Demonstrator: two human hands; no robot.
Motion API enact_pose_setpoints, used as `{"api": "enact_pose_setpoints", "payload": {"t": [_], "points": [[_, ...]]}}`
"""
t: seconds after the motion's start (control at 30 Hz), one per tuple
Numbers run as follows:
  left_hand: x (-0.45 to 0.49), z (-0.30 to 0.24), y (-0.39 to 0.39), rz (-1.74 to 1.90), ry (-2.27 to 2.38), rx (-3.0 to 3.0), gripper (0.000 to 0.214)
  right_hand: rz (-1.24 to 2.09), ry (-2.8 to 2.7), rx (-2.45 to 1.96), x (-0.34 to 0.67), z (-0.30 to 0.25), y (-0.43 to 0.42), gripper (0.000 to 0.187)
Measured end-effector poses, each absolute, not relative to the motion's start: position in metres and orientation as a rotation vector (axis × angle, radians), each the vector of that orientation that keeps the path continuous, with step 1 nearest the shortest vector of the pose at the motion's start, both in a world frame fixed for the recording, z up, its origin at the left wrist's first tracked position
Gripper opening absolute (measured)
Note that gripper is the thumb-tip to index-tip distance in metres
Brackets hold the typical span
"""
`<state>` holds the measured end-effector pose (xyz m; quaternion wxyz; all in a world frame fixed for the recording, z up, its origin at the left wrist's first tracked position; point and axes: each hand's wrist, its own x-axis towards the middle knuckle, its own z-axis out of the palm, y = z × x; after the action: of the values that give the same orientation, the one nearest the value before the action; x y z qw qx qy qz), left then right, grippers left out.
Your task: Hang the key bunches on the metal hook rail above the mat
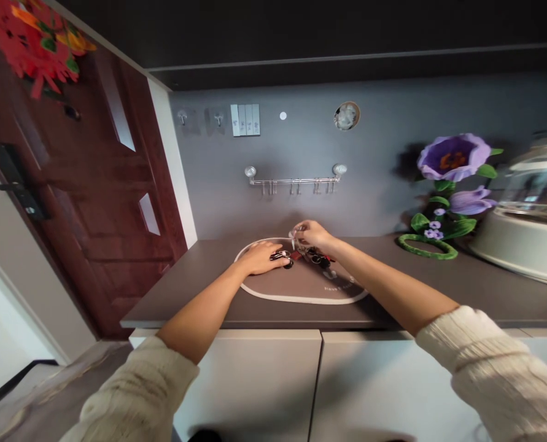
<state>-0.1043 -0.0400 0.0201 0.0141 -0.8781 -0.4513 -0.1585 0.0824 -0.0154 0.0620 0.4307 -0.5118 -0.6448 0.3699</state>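
Observation:
A brown oval mat (282,288) with a pale rim lies on the counter, and both hands are over it. My left hand (258,258) rests low at its left side, with thumb and fingers closed about a small bunch of keys (281,255) with black parts. Toward the back of the mat, my right hand (314,233) pinches a small pale, key-like piece (293,242). Just below that hand lies another bunch of keys (320,259) with black and red pieces, partly covered by it. Whether the pinched piece is joined to this bunch I cannot tell.
A clear rail with hooks (295,181) is fixed to the wall behind the mat. Purple knitted-looking flowers (455,159) and a white-based clear container (526,239) stand at the right. White cabinet doors (250,374) are below the dark counter (181,288); a brown door (112,245) is left.

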Motion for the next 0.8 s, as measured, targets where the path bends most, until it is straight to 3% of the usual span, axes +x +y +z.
{"api": "enact_pose_setpoints", "payload": {"t": [0.1, 0.23, 0.4, 0.6, 0.8], "points": [[-0.107, 0.022, -0.042, -0.586, -1.410, -2.716, 0.055, 0.836, -1.736, -1.312, 0.096, 0.059, -0.028, 0.022], [-0.109, 0.020, -0.043, -0.791, -1.486, -2.633, 0.053, 0.683, -1.782, -1.283, 0.113, 0.069, -0.038, 0.016], [-0.106, 0.022, -0.050, -1.202, -1.523, -2.630, 0.045, 0.744, -1.933, -1.260, 0.128, 0.069, -0.045, 0.020], [-0.097, 0.046, -0.069, -1.404, -1.488, -3.237, 0.040, 1.195, -2.362, -1.151, 0.124, 0.088, -0.072, 0.034], [-0.099, 0.038, -0.073, -1.978, -1.583, -3.691, 0.061, 1.673, -2.050, -0.845, 0.117, 0.071, -0.075, 0.068]]}}
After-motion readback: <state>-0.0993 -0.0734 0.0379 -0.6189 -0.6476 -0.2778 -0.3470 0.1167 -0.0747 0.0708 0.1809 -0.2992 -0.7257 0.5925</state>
